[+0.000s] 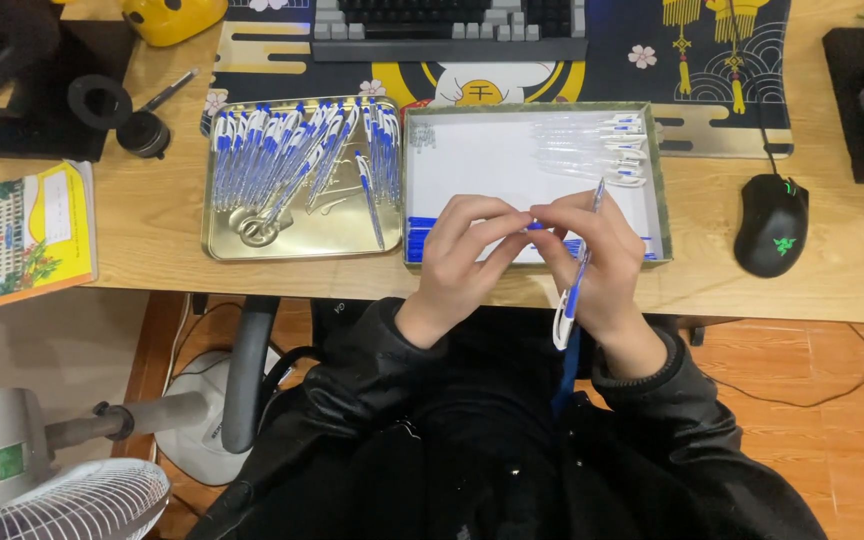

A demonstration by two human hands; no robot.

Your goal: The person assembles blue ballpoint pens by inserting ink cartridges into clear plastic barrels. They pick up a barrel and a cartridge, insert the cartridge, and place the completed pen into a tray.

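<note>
1. A white and blue pen (574,285) is grasped in the grip of the right hand (597,262), held slanted over the near edge of the counter (142,230).
2. A small blue part (535,226) is pinched between the fingertips of the left hand (464,255), just at the right hand's fingertips.
3. Both hands are held above the near rim of a shallow box (658,180), in which clear pen barrels (592,150) and blue parts are laid.
4. A gold tin tray (302,240) filled with finished pens is set just left of the box.
5. A black mouse (770,225) is seen to the right, a keyboard (449,28) beyond.
</note>
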